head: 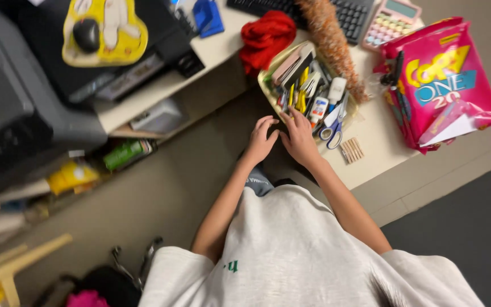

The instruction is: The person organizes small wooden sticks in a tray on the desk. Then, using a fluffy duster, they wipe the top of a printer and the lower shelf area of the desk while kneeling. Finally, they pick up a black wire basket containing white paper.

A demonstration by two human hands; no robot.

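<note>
Fingers (288, 117) at stationery tray (268, 79) edge

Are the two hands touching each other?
Touching. The head view shows the left hand's fingertips meeting the right hand with no gap, beside the tray.

Soft, even indoor light; left edge blurred, centre fairly sharp.

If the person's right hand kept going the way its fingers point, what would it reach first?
The right hand already rests at the edge of the stationery tray; straight on, it would probably meet the yellow-handled tools packed inside first.
</note>
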